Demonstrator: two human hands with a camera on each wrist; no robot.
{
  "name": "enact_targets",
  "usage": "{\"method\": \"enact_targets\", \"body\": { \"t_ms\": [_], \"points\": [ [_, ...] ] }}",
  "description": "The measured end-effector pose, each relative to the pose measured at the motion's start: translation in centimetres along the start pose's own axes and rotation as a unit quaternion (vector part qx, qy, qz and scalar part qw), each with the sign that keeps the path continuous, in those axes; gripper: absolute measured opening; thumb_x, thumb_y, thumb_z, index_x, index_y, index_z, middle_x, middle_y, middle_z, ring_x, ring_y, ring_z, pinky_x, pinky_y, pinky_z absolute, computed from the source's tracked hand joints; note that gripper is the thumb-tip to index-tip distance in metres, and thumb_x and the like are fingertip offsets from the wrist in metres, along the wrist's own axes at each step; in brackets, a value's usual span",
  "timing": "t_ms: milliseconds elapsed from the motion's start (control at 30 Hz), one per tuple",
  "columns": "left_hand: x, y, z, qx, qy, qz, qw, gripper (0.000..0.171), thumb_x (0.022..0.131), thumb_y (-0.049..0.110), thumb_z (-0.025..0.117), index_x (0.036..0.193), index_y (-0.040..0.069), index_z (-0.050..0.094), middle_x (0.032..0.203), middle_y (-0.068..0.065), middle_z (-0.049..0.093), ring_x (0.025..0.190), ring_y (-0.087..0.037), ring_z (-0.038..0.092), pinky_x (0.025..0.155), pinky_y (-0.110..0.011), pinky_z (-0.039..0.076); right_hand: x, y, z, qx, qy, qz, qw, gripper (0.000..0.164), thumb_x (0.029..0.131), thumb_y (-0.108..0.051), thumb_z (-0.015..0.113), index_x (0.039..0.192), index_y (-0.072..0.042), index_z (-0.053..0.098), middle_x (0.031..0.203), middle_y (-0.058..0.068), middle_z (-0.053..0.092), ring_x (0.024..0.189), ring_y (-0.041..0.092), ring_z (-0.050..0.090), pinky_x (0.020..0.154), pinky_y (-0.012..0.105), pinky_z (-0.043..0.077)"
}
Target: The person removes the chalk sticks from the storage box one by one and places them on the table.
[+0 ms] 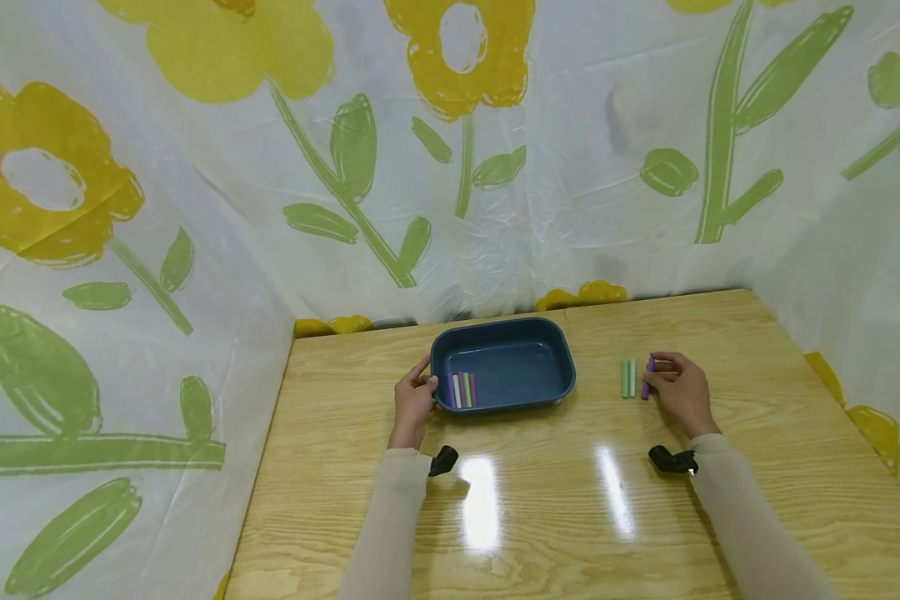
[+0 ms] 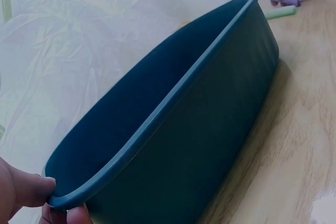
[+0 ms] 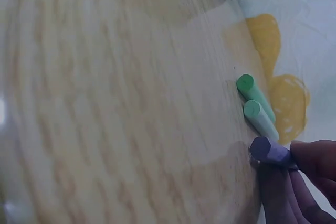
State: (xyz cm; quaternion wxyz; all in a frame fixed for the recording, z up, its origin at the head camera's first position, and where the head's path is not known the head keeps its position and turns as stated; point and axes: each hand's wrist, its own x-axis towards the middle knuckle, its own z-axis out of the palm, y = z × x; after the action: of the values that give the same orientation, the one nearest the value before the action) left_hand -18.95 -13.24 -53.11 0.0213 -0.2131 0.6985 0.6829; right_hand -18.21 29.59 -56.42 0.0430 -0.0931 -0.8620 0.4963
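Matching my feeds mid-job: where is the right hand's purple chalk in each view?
Head: the purple chalk, right of centre, in the right hand.
Left wrist: near the top right corner.
Right wrist: lower right, beside the pale green chalk.
Shared landmark: the blue tray.

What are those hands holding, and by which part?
Left hand: blue rectangular plastic tray, by left rim. Right hand: purple chalk-like stick, by its sides.

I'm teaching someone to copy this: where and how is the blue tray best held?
Probably pinch the blue tray by its left rim, coming from the left: that rim is raised and thin, and the left hand pinches there.
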Motion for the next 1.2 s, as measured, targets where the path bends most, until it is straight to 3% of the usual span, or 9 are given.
{"method": "enact_targets", "body": {
  "t_ms": [133,267,367,633,800,900,1033,1133,1200],
  "points": [
    [0.1,0.0,0.1,0.0,0.0,0.002,1.0,0.045,0.106,0.0,0.058,0.15,0.011,0.062,0.102,-0.006,0.051,0.072,-0.015,0.047,0.06,-0.028,0.049,0.1,0.1,0.1,-0.012,0.004,-0.01,1.0,0.04,0.103,-0.005,0.067,0.139,0.01,0.059,0.128,0.034,0.065,0.084,-0.011,0.056,0.069,0.008,0.048],
    [0.1,0.1,0.2,-0.001,-0.001,0.0,1.0,0.045,0.106,0.0,0.058,0.15,0.011,0.062,0.102,-0.006,0.051,0.07,-0.014,0.047,0.059,-0.028,0.049,0.3,0.1,0.1,-0.024,0.012,-0.01,1.0,0.04,0.103,-0.004,0.067,0.139,0.009,0.059,0.128,0.034,0.065,0.097,0.016,0.069,0.068,0.008,0.047],
    [0.1,0.1,0.3,-0.003,-0.002,-0.001,1.0,0.045,0.106,0.0,0.058,0.15,0.012,0.062,0.102,-0.006,0.051,0.07,-0.014,0.047,0.059,-0.027,0.048,0.3,0.2,0.2,-0.032,0.021,-0.008,0.999,0.04,0.102,-0.005,0.068,0.139,0.009,0.06,0.127,0.033,0.065,0.107,0.037,0.069,0.068,0.007,0.045],
    [0.1,0.1,0.3,-0.005,-0.004,-0.002,1.0,0.045,0.106,0.0,0.058,0.15,0.012,0.062,0.102,-0.006,0.051,0.069,-0.015,0.047,0.059,-0.027,0.048,0.2,0.1,0.5,-0.032,0.034,-0.01,0.999,0.039,0.101,-0.002,0.066,0.138,0.01,0.06,0.129,0.035,0.064,0.113,0.047,0.066,0.069,0.004,0.041],
    [-0.1,0.2,0.1,-0.005,-0.007,-0.007,0.9999,0.047,0.106,0.001,0.058,0.151,0.014,0.061,0.102,-0.006,0.05,0.069,-0.015,0.046,0.06,-0.027,0.048,-0.2,-0.9,0.7,-0.017,0.044,-0.007,0.999,0.038,0.1,-0.002,0.066,0.136,0.01,0.062,0.13,0.033,0.064,0.107,0.037,0.068,0.071,0.005,0.042],
    [-0.2,0.2,0.0,0.0,-0.005,-0.008,1.0,0.046,0.107,0.001,0.058,0.151,0.014,0.061,0.103,-0.006,0.05,0.069,-0.015,0.046,0.061,-0.029,0.049,-0.4,-1.6,1.0,-0.004,0.043,-0.022,0.999,0.037,0.1,-0.002,0.066,0.135,0.009,0.062,0.129,0.032,0.064,0.097,0.017,0.066,0.072,0.005,0.044],
    [-0.3,0.1,0.0,0.004,-0.003,-0.008,1.0,0.046,0.107,0.002,0.057,0.151,0.014,0.061,0.103,-0.006,0.05,0.069,-0.016,0.047,0.062,-0.03,0.049,-0.8,-2.7,1.8,0.005,0.025,-0.058,0.998,0.037,0.102,-0.003,0.066,0.136,0.009,0.061,0.129,0.031,0.063,0.093,-0.006,0.054,0.073,0.005,0.045],
    [-0.2,0.0,-0.1,0.005,-0.003,-0.005,1.0,0.045,0.108,0.003,0.057,0.151,0.014,0.06,0.104,-0.005,0.051,0.069,-0.015,0.047,0.062,-0.03,0.049,-1.2,-4.0,2.7,0.015,0.013,-0.089,0.996,0.035,0.102,-0.001,0.066,0.135,0.01,0.062,0.129,0.03,0.063,0.092,-0.008,0.052,0.075,0.006,0.046],
    [-0.2,-0.1,-0.1,0.003,-0.003,-0.005,1.0,0.045,0.107,0.002,0.057,0.151,0.014,0.061,0.104,-0.005,0.051,0.069,-0.015,0.047,0.062,-0.03,0.049,-1.5,-5.0,3.3,0.024,0.007,-0.109,0.994,0.034,0.102,0.001,0.066,0.134,0.01,0.062,0.128,0.03,0.064,0.093,-0.002,0.057,0.076,0.006,0.046]
  ]
}}
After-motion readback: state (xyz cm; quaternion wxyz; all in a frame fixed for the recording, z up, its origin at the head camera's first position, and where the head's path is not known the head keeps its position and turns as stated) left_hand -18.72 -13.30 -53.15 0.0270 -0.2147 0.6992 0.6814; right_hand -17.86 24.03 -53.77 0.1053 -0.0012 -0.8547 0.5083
